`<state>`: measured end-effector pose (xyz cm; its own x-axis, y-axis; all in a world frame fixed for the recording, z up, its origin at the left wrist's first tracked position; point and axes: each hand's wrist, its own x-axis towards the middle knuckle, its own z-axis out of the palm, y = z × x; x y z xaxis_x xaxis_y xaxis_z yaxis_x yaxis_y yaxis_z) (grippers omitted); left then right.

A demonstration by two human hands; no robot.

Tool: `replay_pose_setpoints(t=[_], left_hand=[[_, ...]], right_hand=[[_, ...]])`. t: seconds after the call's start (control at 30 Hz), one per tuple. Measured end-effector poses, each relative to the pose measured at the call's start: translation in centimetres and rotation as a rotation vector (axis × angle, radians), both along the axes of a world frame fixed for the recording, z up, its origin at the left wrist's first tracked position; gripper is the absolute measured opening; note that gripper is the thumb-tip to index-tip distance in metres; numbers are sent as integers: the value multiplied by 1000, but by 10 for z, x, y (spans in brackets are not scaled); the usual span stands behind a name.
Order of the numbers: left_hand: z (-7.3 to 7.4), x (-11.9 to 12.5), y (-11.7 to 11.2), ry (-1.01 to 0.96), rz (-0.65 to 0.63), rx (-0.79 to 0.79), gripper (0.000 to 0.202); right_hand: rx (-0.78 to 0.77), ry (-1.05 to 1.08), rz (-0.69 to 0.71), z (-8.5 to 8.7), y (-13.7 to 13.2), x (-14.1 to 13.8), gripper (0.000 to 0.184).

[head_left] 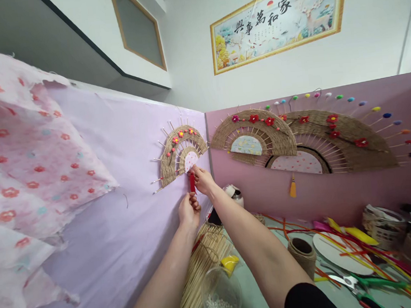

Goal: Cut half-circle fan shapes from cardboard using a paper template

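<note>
A small woven twine fan [171,152] with orange and pink flowers hangs on the lilac board [130,132]. Below its pink-dotted centre dangles a red tassel [192,183]. My right hand [202,179] pinches the tassel's top, close under the fan's centre. Lower down, my left hand [189,209] has its fingers closed at the tassel's bottom end. Two larger twine fans, one with a blue-patterned centre [246,146] and one with red flowers [334,134], hang on the adjoining pink board. An orange tassel [293,186] hangs under the largest one.
Beneath my arms lie a bundle of thin sticks [199,275] and a clear cup of beads [221,300]. To the right are a twine roll [302,256], green-handled scissors [352,282], coloured pipe cleaners and a white disc [340,252]. Flowered cloth [27,156] drapes at left.
</note>
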<state>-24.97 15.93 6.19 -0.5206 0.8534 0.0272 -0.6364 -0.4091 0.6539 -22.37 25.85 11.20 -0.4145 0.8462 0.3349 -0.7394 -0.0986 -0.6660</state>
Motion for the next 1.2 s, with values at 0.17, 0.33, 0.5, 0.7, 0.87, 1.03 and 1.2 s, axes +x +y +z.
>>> replay_pose_setpoints(t=[0.17,0.33,0.5,0.7,0.87,1.03,1.2], left_hand=[[-7,7,-4,-25,-4,-3,16],[-5,15,-13,-31,-8,-4,16],[5,24,-31,-16,-13,-7,19],[18,41,-75,20,-27,23,7],[-11,53,-140,363,106,215,24],[-89,57,-189,909,355,70,87],[-143,64,-194,1127,129,-122,127]], right_hand=[[42,-77,-109,-13,-7,4,29],[105,-116,-221,-18,-25,15,24],[118,-193,-348,-11,-54,31,22],[199,-310,-482,10,-98,73,42],[572,-372,-692,28,-198,161,50],[621,-482,-1085,-1,-326,260,27],[398,-831,-1227,-57,-334,329,26]])
